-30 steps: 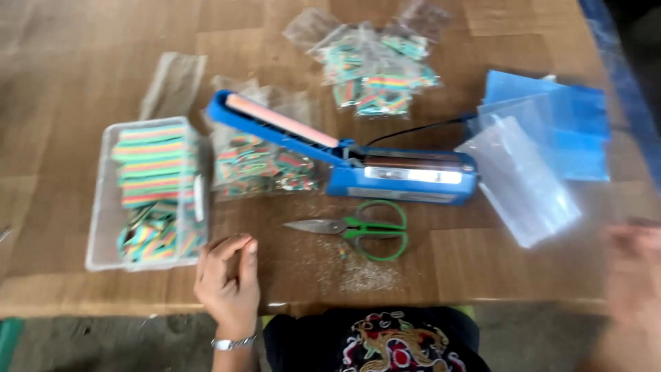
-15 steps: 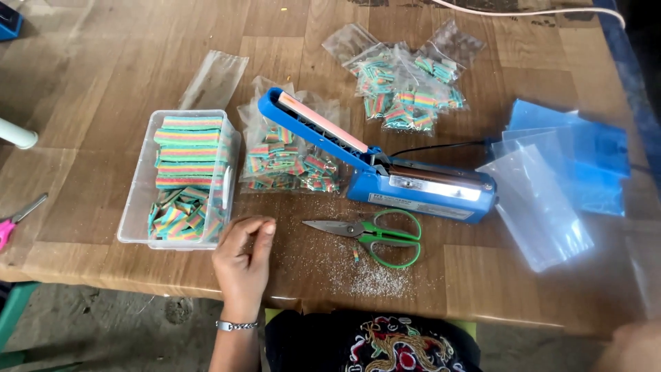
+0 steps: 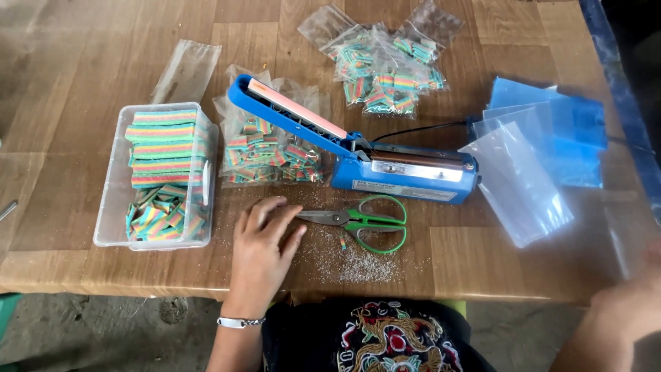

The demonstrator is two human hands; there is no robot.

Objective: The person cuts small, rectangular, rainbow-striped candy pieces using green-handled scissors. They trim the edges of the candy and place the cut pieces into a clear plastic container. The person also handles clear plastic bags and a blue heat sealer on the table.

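Observation:
My left hand (image 3: 264, 242) lies flat on the wooden table (image 3: 82, 62), fingers spread, holding nothing. Its fingertips are just left of the green-handled scissors (image 3: 365, 222), close to the blades. A clear plastic tub (image 3: 110, 207) of rainbow-striped candy strips stands to the left of that hand. Behind the scissors sits a blue heat sealer (image 3: 406, 172) with its arm raised open. My right hand (image 3: 630, 303) is blurred at the lower right edge, off the table; its fingers cannot be made out.
Filled clear candy bags lie under the sealer arm (image 3: 265, 151) and at the back (image 3: 382, 65). Empty clear and blue bags (image 3: 530, 165) are stacked at the right. One empty bag (image 3: 184, 69) lies behind the tub. Sugar crumbs (image 3: 351, 258) dust the front edge.
The view has shifted and steadied. My left hand has opened from a loose curl and slid flat toward the scissors. My right hand stays at the lower right edge.

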